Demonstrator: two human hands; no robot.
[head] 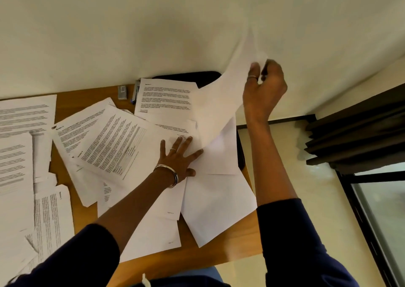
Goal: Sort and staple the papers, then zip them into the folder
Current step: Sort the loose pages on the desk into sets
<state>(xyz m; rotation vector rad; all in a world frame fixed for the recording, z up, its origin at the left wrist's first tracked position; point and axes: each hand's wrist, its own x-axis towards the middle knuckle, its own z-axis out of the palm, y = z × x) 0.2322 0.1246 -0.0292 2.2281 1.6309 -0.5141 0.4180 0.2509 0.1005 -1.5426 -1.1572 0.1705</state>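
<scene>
Sheet (pixel 221 94) pinched by right hand (pixel 264 89), left hand (pixel 178 156) below

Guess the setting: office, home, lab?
Likely an office or study desk against a wall: a wooden table strewn with printed papers, a stapler by the wall, and a dark folder under the sheets.

Printed papers (pixel 114 140): text illegible.

papers (pixel 135 142): matt white paper | table (pixel 65 102): smooth wood | bangles (pixel 173 175): shiny metal
</scene>
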